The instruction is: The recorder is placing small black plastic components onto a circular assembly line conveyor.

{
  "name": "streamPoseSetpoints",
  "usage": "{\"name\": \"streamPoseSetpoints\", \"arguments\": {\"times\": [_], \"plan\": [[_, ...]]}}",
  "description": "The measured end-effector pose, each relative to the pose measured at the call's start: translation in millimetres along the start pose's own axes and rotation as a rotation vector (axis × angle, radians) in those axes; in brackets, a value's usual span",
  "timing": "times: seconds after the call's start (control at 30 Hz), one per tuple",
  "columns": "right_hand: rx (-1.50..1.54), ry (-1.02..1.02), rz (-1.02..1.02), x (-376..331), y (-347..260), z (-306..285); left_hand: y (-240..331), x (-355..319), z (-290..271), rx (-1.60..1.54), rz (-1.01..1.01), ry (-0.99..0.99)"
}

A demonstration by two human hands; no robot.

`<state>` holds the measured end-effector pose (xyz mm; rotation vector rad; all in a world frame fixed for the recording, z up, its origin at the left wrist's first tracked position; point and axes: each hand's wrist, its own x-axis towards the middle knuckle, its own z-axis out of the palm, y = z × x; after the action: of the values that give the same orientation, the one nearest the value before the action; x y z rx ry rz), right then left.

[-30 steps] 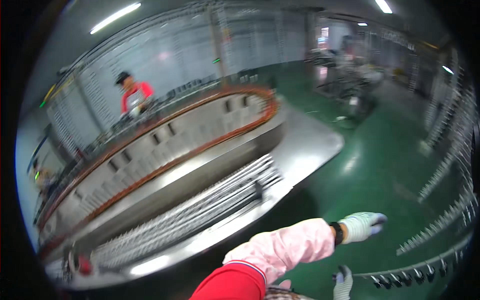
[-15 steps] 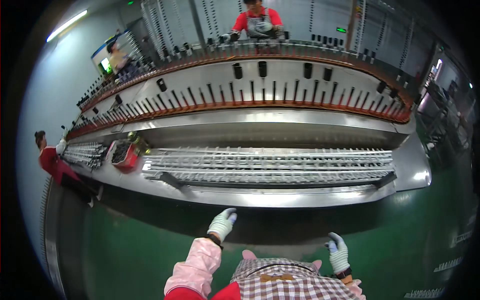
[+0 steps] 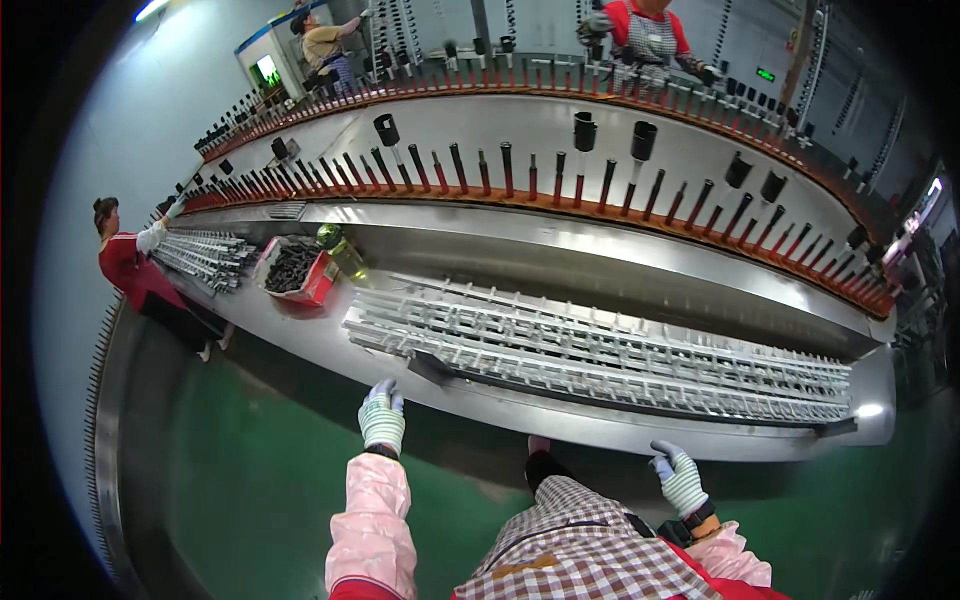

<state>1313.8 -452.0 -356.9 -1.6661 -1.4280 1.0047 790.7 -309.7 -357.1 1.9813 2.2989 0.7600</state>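
Note:
In a striped white-and-green glove, my left hand [image 3: 382,417] hangs in front of the metal bench [image 3: 470,402], near its front edge. Its fingers point forward, loosely extended, and nothing shows in them. My right hand [image 3: 679,478], gloved alike, is farther right and also in front of the bench edge. Its fingers are slightly bent with a gap by the thumb, and it holds nothing. Closest to both hands, on the bench, lies a stack of long silvery metal racks with short prongs [image 3: 600,350]. A dark angled bracket [image 3: 430,367] sits at its front left.
Left of the racks stand a red box of small black parts [image 3: 292,270] and a bottle of yellowish liquid [image 3: 342,252]. Behind runs a curved conveyor with upright red-and-black pins [image 3: 508,170], some carrying black cylinders [image 3: 585,132]. Co-workers stand at the left [image 3: 125,250] and beyond the conveyor [image 3: 645,38].
My view has turned left and come nearer the bench, so the racks now slant down to the right. My left hand has moved left and forward. A foot now shows below the bench edge.

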Motion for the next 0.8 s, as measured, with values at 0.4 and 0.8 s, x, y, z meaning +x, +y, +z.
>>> {"name": "streamPoseSetpoints", "arguments": {"times": [0.4,0.8], "plan": [[0.134,0.076,0.144,120,-43,17,-12,217,30,0.408,0.139,-0.263],[-0.054,0.305,0.168,100,-114,22,-12,307,79,0.593,0.5,-0.464]]}}
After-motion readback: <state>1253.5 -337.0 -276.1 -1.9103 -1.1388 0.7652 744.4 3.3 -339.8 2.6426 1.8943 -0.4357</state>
